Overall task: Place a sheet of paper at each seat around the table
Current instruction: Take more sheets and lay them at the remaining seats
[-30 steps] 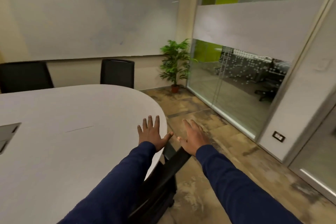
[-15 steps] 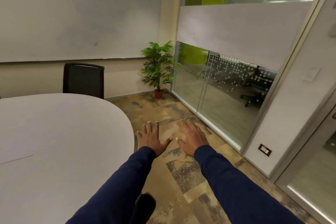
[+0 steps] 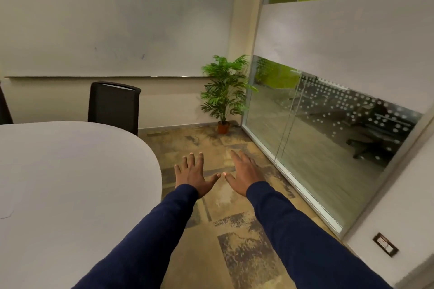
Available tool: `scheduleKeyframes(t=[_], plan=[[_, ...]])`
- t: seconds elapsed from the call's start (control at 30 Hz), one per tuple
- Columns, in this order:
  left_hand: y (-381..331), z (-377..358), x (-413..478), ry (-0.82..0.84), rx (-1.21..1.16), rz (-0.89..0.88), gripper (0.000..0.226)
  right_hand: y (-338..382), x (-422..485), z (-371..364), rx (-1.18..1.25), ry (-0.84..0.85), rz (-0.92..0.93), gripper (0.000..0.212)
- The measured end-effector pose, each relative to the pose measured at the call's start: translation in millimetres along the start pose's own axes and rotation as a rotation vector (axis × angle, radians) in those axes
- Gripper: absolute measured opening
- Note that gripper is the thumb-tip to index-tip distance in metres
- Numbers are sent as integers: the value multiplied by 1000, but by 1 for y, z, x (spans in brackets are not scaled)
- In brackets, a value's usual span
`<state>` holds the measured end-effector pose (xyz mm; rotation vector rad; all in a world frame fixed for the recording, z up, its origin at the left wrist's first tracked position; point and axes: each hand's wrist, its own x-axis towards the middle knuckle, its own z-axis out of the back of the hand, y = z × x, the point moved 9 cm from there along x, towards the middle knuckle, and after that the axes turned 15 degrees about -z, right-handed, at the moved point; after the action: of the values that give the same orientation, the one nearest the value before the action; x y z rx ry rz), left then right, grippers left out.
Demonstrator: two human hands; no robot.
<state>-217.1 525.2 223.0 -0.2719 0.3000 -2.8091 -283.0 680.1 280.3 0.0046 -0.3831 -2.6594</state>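
1. A sheet of paper (image 3: 5,212) lies flat on the white oval table (image 3: 70,183) at the far left of the view. Only a corner of it shows, as a faint outline with an angled edge, so its long axis and the way it points cannot be told.

2. The table's long axis runs from the left edge of the view toward its rounded end at the right, which curves round just left of the left hand.

3. The left hand (image 3: 193,176) is held out palm down over the patterned floor (image 3: 234,241), just past the table's rounded end; its fingers are spread and it holds nothing.

4. The right hand (image 3: 245,173) is stretched out beside it, palm down, fingers extended and lying close together with the thumb out to the side, also empty. The two thumb tips are nearly touching.

5. Both arms wear dark blue sleeves (image 3: 145,237).

6. A black chair (image 3: 114,105) stands at the table's far side, its back toward the whiteboard (image 3: 117,19) wall. A potted plant (image 3: 225,91) stands in the corner beside the glass partition (image 3: 317,136).

7. Against half a second ago, the view has swung slightly left: the chair and plant sit further right in the frame, and the dark chair top that showed at the bottom between the arms is gone. The hands keep the same outstretched pose.
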Motion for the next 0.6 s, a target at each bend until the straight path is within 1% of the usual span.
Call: scheduleKeyframes(t=[0.13,0.23,0.4,0.6], plan=[[14,0,55,-21,3,94,104,-2,77,-2,-18,28,68,76],[34,1,80,-31,-1,166,102,15,124,-7,-3,55,125,77],[98,8,107,-47,24,331,101,71,182,-26,17,111,273,78],[190,7,142,-72,43,478,103,158,249,-68,8,171,424,77]])
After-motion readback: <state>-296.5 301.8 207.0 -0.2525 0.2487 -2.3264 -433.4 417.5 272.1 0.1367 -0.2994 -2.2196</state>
